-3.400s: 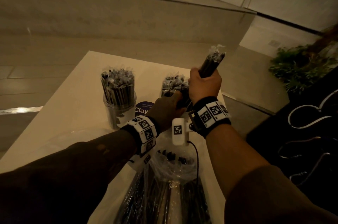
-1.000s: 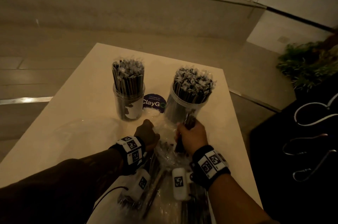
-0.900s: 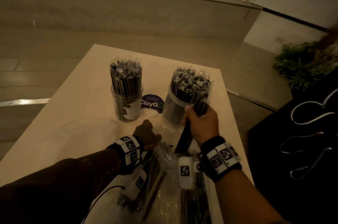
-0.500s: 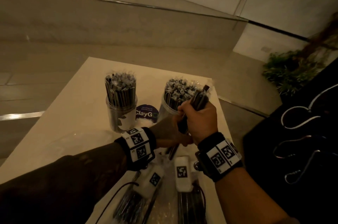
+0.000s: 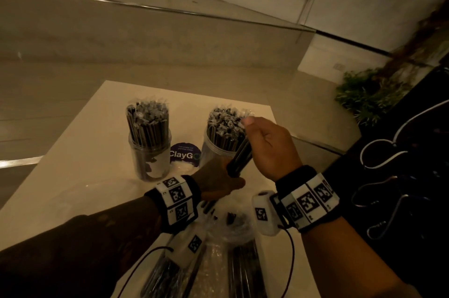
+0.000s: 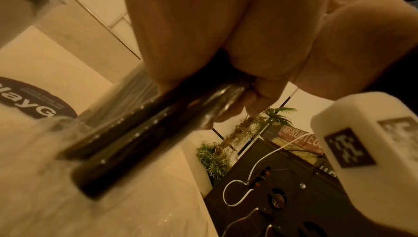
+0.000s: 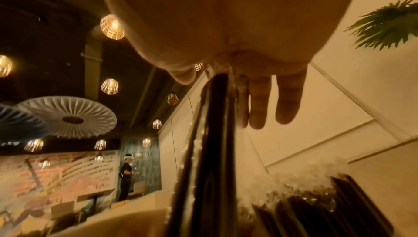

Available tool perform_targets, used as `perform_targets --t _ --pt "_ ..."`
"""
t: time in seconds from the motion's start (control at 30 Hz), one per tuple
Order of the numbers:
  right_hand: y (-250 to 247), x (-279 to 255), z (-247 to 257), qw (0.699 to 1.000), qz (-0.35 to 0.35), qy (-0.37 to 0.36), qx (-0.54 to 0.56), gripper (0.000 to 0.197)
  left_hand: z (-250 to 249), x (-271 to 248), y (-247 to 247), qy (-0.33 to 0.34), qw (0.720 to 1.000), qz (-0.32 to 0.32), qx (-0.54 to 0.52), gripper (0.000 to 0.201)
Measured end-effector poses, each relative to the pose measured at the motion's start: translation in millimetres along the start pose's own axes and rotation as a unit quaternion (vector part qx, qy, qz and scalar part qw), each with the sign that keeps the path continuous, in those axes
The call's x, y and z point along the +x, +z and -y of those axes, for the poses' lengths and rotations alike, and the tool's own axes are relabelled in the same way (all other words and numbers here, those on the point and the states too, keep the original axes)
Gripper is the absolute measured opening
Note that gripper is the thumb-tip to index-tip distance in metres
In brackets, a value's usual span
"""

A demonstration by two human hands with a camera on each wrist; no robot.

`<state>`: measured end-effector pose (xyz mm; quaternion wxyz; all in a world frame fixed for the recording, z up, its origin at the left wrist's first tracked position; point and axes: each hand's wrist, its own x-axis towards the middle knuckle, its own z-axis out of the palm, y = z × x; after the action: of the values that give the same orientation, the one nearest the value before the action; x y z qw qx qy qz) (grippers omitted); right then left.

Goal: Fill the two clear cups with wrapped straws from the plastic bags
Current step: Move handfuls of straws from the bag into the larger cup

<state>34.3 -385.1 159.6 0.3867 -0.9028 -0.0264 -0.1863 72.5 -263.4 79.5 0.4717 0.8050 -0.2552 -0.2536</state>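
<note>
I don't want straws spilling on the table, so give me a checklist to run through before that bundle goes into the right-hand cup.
1. Bundle held firmly: ok. The right hand grips the straw bundle near its top.
2. Lower end supported: ok. The left hand is at the bundle's lower end.
3. Bundle lined up over the right cup: not ok. It slants in front of the cup wall, below the rim.
4. Room in the right cup: not ok. It looks packed to the rim.
5. Cup steadied: cannot tell. The left hand is beside its base; contact is hidden.
6. Left cup clear of the hands: ok.
</note>
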Motion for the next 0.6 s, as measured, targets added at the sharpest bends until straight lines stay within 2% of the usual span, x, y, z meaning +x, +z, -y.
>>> perform_targets --t 0.07,0.1,0.17,0.2,0.23,0.27,0.3,0.33,0.43,0.5,0.6 --pt "3.0 1.4 -2.0 0.999 -0.006 0.018 0.036 0.029 -2.5 -0.9 -0.5 0.009 1.000 -0.006 -0.012 0.016" --pt "5.1 -0.2 -4.1 0.995 -0.033 0.049 0.085 0.031 -2.8 -0.3 -1.5 0.010 1.000 -0.012 -0.009 0.016" --pt "11.6 -4.0 -6.3 0.962 -0.087 0.136 0.219 0.033 -4.7 2.8 -3.6 0.041 0.999 -0.032 0.006 0.012" --pt "17.4 -6.3 -6.2 0.944 -0.083 0.166 0.272 0.024 -7.2 2.4 -3.4 0.072 0.997 -0.036 0.012 0.010" --pt "24.0 -8.9 -4.7 0.938 -0.066 0.180 0.288 0.010 -9.8 1.7 -3.0 0.120 0.991 -0.043 0.032 0.014" --pt "29.9 -10.9 -3.7 0.939 -0.059 0.183 0.284 0.006 -11.2 1.4 -1.6 0.169 0.982 -0.055 0.058 0.027" --pt "33.7 -10.6 -3.4 0.941 -0.069 0.184 0.276 0.013 -9.5 2.8 -1.3 0.210 0.971 -0.069 0.093 0.040" --pt "34.0 -7.3 -2.7 0.939 -0.095 0.186 0.274 0.018 -9.3 1.2 -3.5 0.216 0.967 -0.089 0.104 0.049" --pt "16.3 15.4 -0.9 0.929 -0.199 0.149 0.274 0.026 2.1 -0.6 -16.8 0.181 0.953 -0.186 0.159 0.056" --pt "5.6 33.2 -0.8 0.919 -0.240 0.139 0.281 0.024 10.9 2.2 -23.2 0.144 0.947 -0.189 0.216 0.058" --pt "7.2 58.4 2.7 0.911 -0.254 0.144 0.290 0.020 12.4 10.1 -23.6 0.092 0.963 -0.183 0.176 0.048"
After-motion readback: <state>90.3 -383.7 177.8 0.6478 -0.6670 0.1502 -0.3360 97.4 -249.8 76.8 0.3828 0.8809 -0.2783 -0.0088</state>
